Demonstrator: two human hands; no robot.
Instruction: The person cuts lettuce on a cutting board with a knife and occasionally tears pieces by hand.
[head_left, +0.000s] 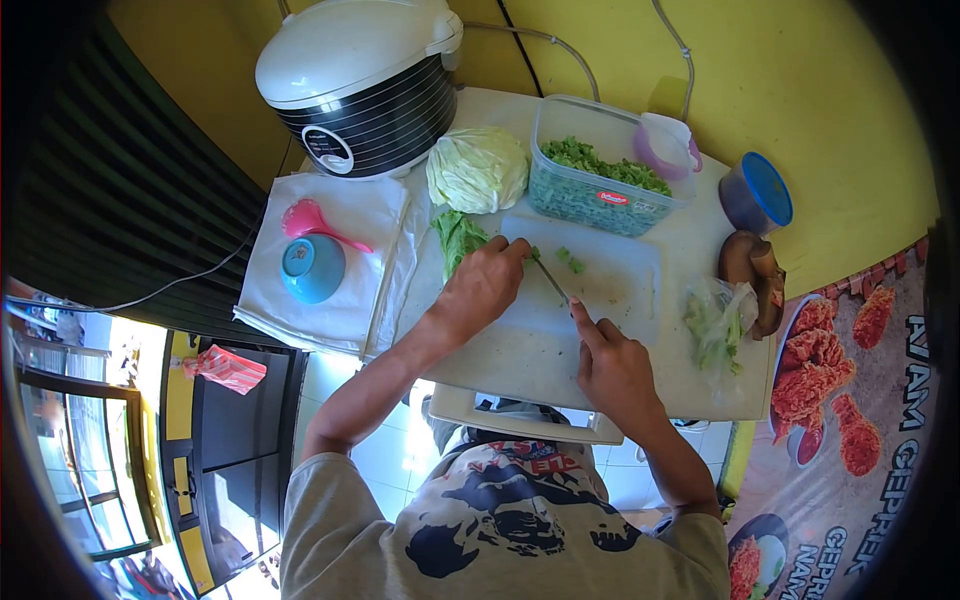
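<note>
On a white cutting board (625, 275), my left hand (485, 287) is closed over green lettuce (458, 238), whose leaves stick out to the left of the knuckles. My right hand (615, 368) grips a knife (552, 280), its index finger stretched along the back. The blade points up and left, its tip close to my left fingertips. Small cut pieces of lettuce (571, 260) lie on the board beyond the blade. My left palm and the knife's handle are hidden.
Behind the board stand a cabbage (478, 170) and a clear tub (610, 215) of chopped greens. Greens in a plastic bag (722, 320) lie right. Left are a blue bowl (312, 268), a pink ladle (318, 222) and a rice cooker (365, 95). A blue-lidded container (756, 193) stands back right.
</note>
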